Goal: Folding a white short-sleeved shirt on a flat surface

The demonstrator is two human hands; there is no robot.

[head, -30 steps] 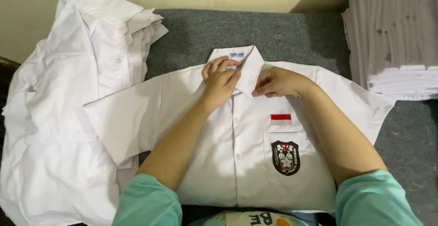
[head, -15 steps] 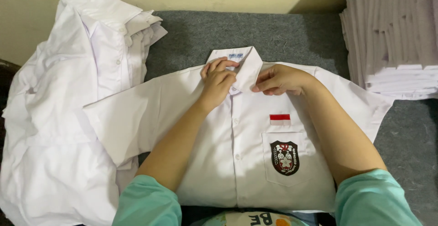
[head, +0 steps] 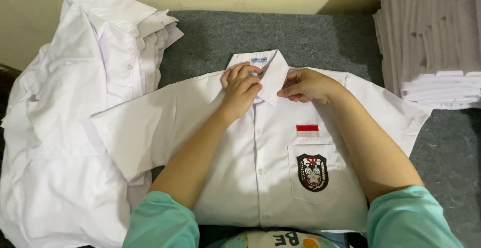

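A white short-sleeved shirt lies front up on the grey felt surface, buttoned down the middle. It has a red-and-white patch above a chest pocket with a dark crest. My left hand presses on the left side of the collar, fingers curled over the fabric at the top button. My right hand pinches the right edge of the collar flap. Both forearms cross the shirt front; teal sleeves show at the bottom.
A loose heap of white shirts fills the left side, partly under the spread shirt's sleeve. A tall stack of folded white cloth stands at the back right. A pale wall runs behind the surface.
Both hands stay on the collar; the fingers shifted slightly, with my right hand sliding a little nearer the collar tip. The shirt has not moved.
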